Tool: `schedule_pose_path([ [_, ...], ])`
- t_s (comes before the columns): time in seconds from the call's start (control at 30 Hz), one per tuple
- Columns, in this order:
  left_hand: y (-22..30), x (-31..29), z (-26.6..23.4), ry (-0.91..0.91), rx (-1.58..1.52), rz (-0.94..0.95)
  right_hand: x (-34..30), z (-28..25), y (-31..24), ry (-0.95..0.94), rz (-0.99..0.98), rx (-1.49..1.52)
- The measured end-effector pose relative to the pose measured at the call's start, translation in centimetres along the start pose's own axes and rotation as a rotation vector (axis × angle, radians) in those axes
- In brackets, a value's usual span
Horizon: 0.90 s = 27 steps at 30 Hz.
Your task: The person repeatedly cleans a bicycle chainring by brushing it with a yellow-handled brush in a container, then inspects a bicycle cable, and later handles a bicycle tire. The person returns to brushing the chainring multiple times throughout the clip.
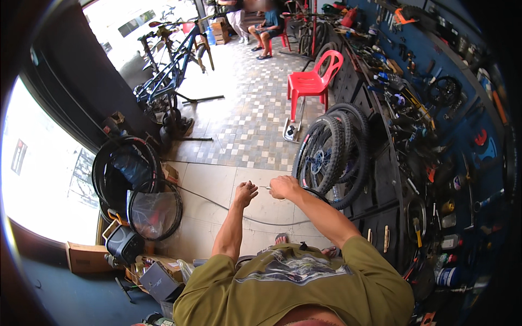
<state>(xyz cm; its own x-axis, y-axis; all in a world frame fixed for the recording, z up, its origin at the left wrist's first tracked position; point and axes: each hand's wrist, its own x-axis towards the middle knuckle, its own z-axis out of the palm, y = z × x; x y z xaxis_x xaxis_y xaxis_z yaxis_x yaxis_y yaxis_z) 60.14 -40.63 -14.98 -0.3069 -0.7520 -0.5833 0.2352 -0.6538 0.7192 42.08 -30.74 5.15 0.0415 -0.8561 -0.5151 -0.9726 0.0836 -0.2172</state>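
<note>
Both my arms reach forward over the pale tiled floor. My right hand (285, 187) is closed, knuckles up, around a small thin light-coloured piece (265, 187) whose narrow end sticks out toward the left. Its exact kind is too small to make out. A short gap to the left, my left hand (246, 193) is held with its fingers partly bent and apart, and nothing shows in it. Just right of my right hand stand several bicycle wheels (321, 155) with knobbly tyres, leaning together.
A dark hose (217, 204) curves across the floor below my hands. A red plastic chair (310, 82) stands ahead. Bicycle tyres (154, 217) and a speaker (123, 242) are at left; a tool-covered bench (399, 108) runs along the right. Bicycles (176, 70) and people (266, 32) are farther off.
</note>
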Motion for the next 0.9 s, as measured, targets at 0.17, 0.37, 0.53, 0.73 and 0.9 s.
schedule_pose_path([
  [0.17,-0.4,-1.0,-2.9,-0.029,-0.201,0.02,1.6,0.6,-2.9,-0.033,-0.029,0.121],
  [0.37,0.1,-2.3,-4.0,0.057,-0.371,0.079,3.5,1.4,-3.8,-0.159,-0.091,0.175],
  [0.53,-0.4,-2.8,-3.8,0.098,-0.334,0.065,3.6,1.8,-4.2,-0.042,0.006,0.112],
  [0.73,-1.3,-1.7,-4.6,0.174,-0.355,0.089,3.6,2.8,-4.2,-0.12,-0.013,0.105],
  [0.9,-1.6,-1.8,-4.4,0.148,-0.229,0.076,2.9,2.8,-3.6,-0.079,0.011,0.083],
])
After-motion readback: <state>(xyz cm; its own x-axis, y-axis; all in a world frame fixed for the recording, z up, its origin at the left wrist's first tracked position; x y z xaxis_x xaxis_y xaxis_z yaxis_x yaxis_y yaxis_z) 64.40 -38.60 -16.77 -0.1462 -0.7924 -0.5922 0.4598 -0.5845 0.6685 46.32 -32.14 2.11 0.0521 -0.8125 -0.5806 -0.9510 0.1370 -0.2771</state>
